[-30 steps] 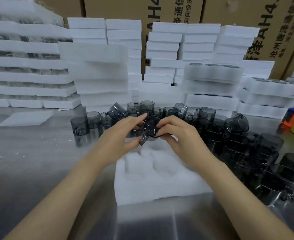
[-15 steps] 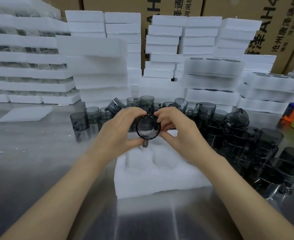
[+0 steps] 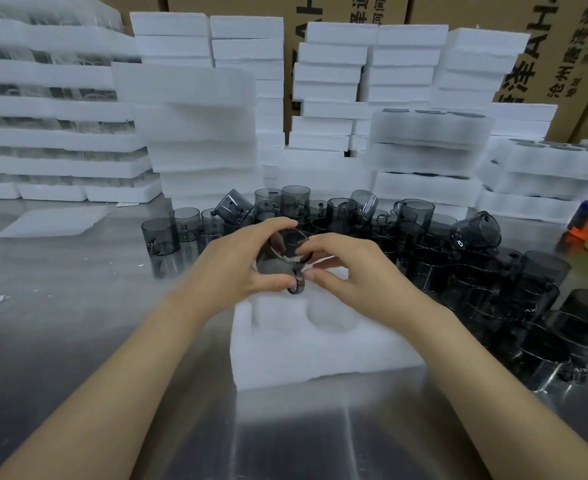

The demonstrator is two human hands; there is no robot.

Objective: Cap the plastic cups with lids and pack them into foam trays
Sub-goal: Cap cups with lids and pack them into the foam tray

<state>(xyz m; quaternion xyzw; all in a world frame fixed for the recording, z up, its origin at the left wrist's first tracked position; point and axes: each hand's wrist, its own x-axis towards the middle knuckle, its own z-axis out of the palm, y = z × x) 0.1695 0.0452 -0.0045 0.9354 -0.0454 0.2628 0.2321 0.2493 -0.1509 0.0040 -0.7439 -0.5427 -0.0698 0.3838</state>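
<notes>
Because the steel table (image 3: 77,306) carries everything, it comes first: wide, shiny and grey. At the back rise cardboard boxes (image 3: 580,46) and, in front of them, many stacks of white foam trays (image 3: 199,133), some with dark round tops showing in their pockets. Before the stacks stands a crowd of smoky grey loose cups (image 3: 528,306), most upright, a few tipped over, spreading toward the person's right side. Nearer lies one foam tray (image 3: 320,355), and the pockets that can be seen in it hold no cups.

Just above its far edge the two hands meet. The left hand (image 3: 237,265) is wrapped around the body of one cup (image 3: 273,263), thumb below and fingers over the top. The right hand (image 3: 351,271) pinches the rim of a round lid (image 3: 290,249) with its fingertips and holds it against the mouth of the cup; whether the lid is fully seated cannot be told. The small handle (image 3: 296,284) of the cup points down between the two thumbs.

The cup looks light, stiff and smooth, so it probably slips easily and may crack if it is squeezed hard. A good hold is around the wall, as the left hand does, while the lid is best pressed at its edge, evenly all around. For lowering into a pocket, taking it by the capped top seems safest.
</notes>
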